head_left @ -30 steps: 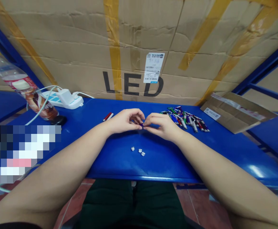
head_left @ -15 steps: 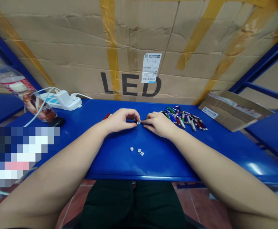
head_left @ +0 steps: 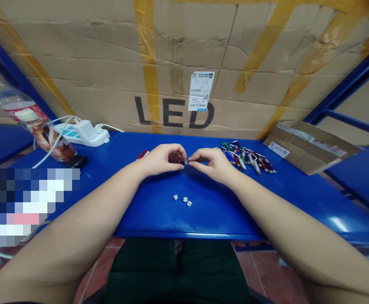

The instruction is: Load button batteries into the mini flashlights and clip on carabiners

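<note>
My left hand (head_left: 161,159) pinches a small dark blue cylinder (head_left: 177,158), probably a keychain flashlight body, between thumb and fingers. My right hand (head_left: 208,164) meets it with its fingertips on a tiny silver end piece (head_left: 186,161) at the cylinder's right end. Below the hands, three small silver screw-like caps (head_left: 175,196) lie on the blue table (head_left: 216,215). Just right of my right hand lies a heap of several colored keychain flashlights (head_left: 246,157). A red and white slim item (head_left: 142,154) sits just beyond my left hand.
To the left stand a tilted plastic bottle (head_left: 35,124) and a white power strip (head_left: 83,136) with a charger and cables. A flattened cardboard piece (head_left: 309,148) lies at the right. A large taped carton printed LED (head_left: 173,112) forms the back.
My hands have drawn slightly together and upward. The silver end piece now sits between both sets of fingertips, and the view has shifted only a little.
</note>
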The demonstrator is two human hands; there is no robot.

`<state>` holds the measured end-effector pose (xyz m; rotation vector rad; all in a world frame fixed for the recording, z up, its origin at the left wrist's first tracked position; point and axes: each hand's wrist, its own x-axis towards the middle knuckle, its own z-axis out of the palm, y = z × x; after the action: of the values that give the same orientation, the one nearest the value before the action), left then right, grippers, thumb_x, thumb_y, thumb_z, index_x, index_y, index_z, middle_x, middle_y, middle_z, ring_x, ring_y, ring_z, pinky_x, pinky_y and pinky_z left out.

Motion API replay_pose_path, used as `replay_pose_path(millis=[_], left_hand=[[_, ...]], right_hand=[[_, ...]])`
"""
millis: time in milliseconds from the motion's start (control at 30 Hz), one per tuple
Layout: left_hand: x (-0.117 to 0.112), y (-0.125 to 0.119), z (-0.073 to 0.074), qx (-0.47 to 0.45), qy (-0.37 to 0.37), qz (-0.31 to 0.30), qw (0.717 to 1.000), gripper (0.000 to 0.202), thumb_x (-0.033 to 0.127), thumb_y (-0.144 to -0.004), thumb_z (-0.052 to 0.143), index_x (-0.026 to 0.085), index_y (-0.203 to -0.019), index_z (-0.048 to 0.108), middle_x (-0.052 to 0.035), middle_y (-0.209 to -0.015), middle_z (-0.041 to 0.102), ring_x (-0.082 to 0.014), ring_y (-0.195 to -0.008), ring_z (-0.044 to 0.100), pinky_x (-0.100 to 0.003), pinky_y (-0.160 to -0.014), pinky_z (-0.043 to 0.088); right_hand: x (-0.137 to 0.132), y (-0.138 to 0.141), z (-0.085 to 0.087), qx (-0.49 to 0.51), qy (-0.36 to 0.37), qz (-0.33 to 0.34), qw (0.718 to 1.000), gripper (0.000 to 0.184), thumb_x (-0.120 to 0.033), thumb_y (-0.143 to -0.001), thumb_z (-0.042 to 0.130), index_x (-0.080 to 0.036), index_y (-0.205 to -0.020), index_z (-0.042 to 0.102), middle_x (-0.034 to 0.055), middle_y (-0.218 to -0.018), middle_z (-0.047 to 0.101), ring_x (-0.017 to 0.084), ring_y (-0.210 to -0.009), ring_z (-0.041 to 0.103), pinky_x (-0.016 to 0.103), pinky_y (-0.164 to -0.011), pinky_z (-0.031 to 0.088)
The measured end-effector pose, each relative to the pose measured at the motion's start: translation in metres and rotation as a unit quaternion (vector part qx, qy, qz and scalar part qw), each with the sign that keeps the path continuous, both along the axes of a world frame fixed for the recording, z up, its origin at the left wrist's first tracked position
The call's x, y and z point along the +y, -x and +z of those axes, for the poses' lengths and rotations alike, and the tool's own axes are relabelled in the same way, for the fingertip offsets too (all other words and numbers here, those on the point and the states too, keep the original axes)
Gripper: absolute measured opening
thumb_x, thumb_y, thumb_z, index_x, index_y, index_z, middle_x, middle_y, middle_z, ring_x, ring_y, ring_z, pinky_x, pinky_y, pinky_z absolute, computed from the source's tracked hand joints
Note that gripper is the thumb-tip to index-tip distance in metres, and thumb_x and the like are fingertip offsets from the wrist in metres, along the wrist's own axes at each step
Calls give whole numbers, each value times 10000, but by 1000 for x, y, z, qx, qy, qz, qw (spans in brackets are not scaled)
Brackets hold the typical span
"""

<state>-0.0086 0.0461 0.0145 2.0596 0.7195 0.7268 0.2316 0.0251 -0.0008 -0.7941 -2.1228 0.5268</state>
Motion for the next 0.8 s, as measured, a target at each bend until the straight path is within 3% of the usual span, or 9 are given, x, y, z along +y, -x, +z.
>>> replay_pose_path(millis=[367, 533, 633, 800], left_hand=[[-1, 0, 0, -11, -6, -11, 1000, 238, 194, -761, 776, 162, -969, 664, -53, -961, 748, -175, -892, 716, -334, -860, 585], [2, 7, 4, -2, -40, 23, 999, 227, 241, -797, 744, 168, -1005, 689, -56, -977, 744, -186, -915, 706, -322, -839, 577], [3, 11, 8, 19, -80, 64, 995, 186, 273, -822, 713, 171, -978, 718, -55, -953, 746, -196, -901, 700, -316, -802, 565], [4, 15, 9, 4, -96, 117, 988, 196, 305, -800, 736, 168, -926, 676, -54, -939, 742, -197, -872, 704, -313, -785, 564]], right_hand=[[-3, 0, 4, -63, -85, 63, 992, 83, -259, -951, 700, -204, -939, 762, 71, -955, 770, 197, -898, 732, 340, -842, 580], [5, -5, 0, -125, -125, -20, 984, 182, -201, -973, 619, -162, -1086, 755, 106, -1010, 750, 234, -937, 703, 381, -877, 563], [12, -4, -5, -237, -151, -67, 957, 271, -182, -994, 565, -139, -1177, 759, 141, -1090, 738, 273, -1004, 668, 424, -937, 528], [12, 9, -12, -358, -148, -95, 917, 386, -247, -1048, 506, -171, -1378, 690, 141, -1190, 715, 269, -980, 633, 412, -883, 498]])
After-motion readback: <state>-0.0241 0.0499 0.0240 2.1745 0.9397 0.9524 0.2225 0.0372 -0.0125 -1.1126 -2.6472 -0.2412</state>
